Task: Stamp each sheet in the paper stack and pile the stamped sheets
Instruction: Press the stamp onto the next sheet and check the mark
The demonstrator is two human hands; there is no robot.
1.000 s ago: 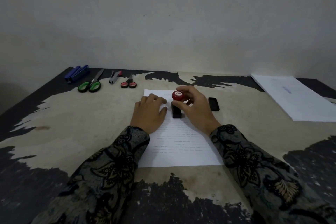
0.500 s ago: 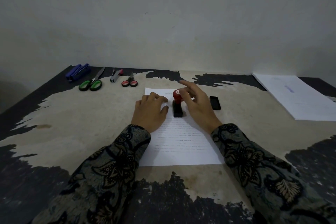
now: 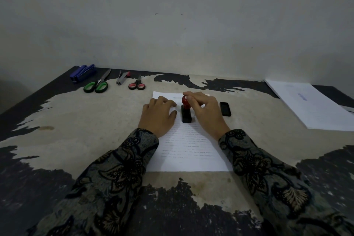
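Stamping: right hand [image 3: 206,110] has its grip clamped on the red knob of the stamp [image 3: 186,110], thumb and fingers curled over the top.
Stamp: upright, its black base planted on the upper part of the sheet [image 3: 188,147], between the 2 hands.
Left hand: left hand [image 3: 158,116] lies palm down on the sheet's upper left part, fingers loosely bent and apart, gripping nothing, just beside the stamp.
Sheet: 1 printed page lying flat on the bench [image 3: 76,126] in front of the person, lines of text running across its middle and lower part, too small to read.
Paper stack: paper stack [image 3: 314,105] sits at the far right of the bench, well apart from the sheet, with a faint bluish mark on its top page.
Black block: small black block [image 3: 225,109] lies on the bench just right of the right hand; what it is I cannot tell.
Far left row: blue stapler [image 3: 82,73], green-handled scissors [image 3: 97,85], a small metal tool [image 3: 122,78] with a red end, and red-handled scissors [image 3: 137,84], all near the back edge.
Sleeves: both forearms wear dark patterned sleeves [image 3: 118,168], resting on the bench on either side of the sheet.
Bench surface: dark coating worn away to a pale patch in the middle.
Wall: plain pale wall [image 3: 172,25] behind the bench.
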